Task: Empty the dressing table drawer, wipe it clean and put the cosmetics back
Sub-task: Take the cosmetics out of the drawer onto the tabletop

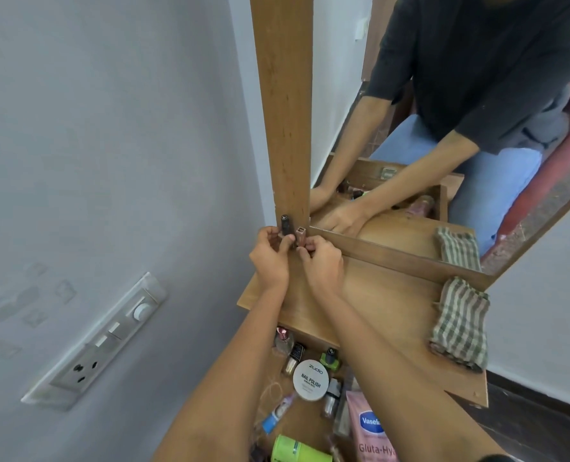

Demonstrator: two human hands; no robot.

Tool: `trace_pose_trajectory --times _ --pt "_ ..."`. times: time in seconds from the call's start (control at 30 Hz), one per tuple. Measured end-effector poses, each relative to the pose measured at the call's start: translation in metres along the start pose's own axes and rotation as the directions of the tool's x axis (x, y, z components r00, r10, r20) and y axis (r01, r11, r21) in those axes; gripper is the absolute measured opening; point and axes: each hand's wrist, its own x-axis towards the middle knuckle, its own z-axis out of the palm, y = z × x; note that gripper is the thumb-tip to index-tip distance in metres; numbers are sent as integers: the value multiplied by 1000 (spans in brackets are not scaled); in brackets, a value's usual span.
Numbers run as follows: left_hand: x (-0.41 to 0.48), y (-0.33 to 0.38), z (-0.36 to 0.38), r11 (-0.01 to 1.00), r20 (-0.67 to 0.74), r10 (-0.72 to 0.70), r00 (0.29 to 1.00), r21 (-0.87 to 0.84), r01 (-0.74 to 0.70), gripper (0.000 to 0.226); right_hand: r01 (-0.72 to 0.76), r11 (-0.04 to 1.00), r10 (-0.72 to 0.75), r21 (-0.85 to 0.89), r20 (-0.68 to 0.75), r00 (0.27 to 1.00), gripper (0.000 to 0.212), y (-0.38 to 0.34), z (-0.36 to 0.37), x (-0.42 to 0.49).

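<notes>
Both my hands are at the back left corner of the wooden table top [376, 295], against the mirror frame. My left hand [272, 258] grips a dark tube [285, 225] that stands upright. My right hand [321, 263] pinches the base of a pink-brown tube [300, 236] right beside it. Below my arms the drawer [297, 425] is open and holds several cosmetics: a round white nail polish remover tin [311, 379], small nail polish bottles [330, 358], a pink Vaseline tube [370, 435] and a green can [297, 450].
A folded checked cloth [460, 323] lies at the right end of the table top. The mirror [443, 128] behind shows my reflection. A grey wall with a switch and socket panel [107, 341] is close on the left.
</notes>
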Motion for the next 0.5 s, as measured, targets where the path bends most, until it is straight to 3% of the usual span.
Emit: trace_pose_trajectory --times 0.5 --pt "4 -2 0 999 0 4 1000 52 -4 24 -18 1000 18 9 -22 1000 11 -7 -2 -3"
